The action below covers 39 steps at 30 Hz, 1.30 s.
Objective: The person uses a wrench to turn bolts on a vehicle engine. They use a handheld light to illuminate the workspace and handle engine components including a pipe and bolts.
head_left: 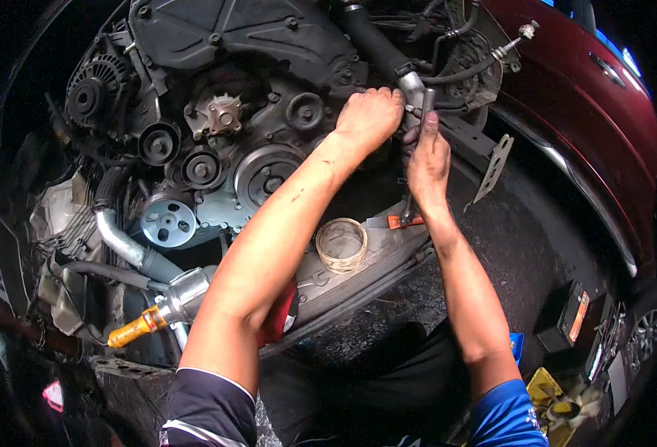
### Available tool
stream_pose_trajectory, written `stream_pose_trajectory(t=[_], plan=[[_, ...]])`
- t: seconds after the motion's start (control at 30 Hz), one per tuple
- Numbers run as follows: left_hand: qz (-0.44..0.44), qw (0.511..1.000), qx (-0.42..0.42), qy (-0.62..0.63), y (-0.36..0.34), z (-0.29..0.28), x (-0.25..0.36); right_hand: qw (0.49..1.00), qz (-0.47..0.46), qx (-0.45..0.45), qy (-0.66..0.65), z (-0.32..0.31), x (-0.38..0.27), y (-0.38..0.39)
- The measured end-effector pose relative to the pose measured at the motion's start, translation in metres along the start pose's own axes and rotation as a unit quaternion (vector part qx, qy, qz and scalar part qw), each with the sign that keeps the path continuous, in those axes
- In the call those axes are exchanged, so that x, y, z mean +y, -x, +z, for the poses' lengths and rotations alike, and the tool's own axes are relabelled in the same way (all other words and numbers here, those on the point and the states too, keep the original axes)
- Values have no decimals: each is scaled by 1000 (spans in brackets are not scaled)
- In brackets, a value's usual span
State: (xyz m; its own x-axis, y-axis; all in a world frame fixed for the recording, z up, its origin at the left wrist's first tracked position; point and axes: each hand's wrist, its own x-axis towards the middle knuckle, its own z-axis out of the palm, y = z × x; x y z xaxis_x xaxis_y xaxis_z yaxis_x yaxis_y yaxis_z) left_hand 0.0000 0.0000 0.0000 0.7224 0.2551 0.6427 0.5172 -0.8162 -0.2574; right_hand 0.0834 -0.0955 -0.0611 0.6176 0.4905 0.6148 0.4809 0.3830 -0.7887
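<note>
My left hand reaches into the engine beside a silver pipe end on a black hose, its fingers curled and what they grip hidden. Just right of it, my right hand is closed around an upright metal tool, thumb along its shaft. Behind my hands are the black timing cover, pulleys and a bare metal hub. Below them, a round open container rests on the front crossmember beside an orange-handled scraper and a wrench.
A yellow-handled tool lies at the lower left with metal housing and hoses. A red car panel borders the right. A dark battery-like box, loose tools and a fan sit on the floor at the lower right. A bracket juts out.
</note>
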Motion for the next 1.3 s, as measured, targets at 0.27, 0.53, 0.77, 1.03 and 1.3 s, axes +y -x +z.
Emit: stream_pose_trajectory(t=[0.27,0.53,0.77,1.03,1.3], plan=[[16,999,30,-1,4,8,-2,998,53,-34,-32,12,11,1],[16,1000,15,5,1,7,-7,955,99,78,-270,-3,-21,4],[-6,1000,-11,7,-1,5,-6,969,149,63,-187,1,-12,-5],[8,1000,-2,-30,-4,4,-3,957,111,56,-262,-2,-15,-2],[13,999,0,-35,-7,6,-1,955,143,63,-254,-9,-6,-9]])
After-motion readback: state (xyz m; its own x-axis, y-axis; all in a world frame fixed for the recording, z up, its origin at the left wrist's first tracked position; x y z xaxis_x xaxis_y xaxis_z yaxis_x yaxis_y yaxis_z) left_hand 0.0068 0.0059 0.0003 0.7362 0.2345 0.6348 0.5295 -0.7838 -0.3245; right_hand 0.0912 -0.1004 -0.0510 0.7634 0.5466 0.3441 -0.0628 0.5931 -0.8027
